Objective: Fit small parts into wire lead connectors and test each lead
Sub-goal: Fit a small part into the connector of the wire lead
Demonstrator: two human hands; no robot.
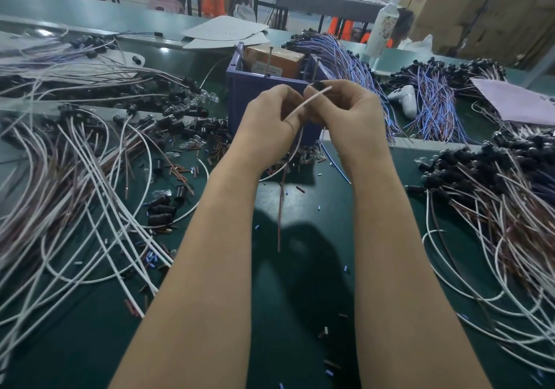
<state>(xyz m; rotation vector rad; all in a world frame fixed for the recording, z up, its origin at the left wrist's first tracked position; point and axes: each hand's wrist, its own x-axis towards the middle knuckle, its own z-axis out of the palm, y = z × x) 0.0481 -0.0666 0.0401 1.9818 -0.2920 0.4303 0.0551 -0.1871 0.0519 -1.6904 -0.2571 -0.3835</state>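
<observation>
My left hand (270, 118) and right hand (351, 112) meet over the desk (300, 283), a lead (306, 100) between them. A bin (264, 94) stands just behind at 12 o'clock, a box (274, 58) inside it. One heap of leads (60, 178) lies at 9 o'clock, a second heap (495, 208) at 3 o'clock, a bottle (383, 25) far off at 1 o'clock.

green table (90, 343), wire leads (75, 178), blue bin (258, 97)

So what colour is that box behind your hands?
The box is bluish purple, clearest in the head view.
</observation>
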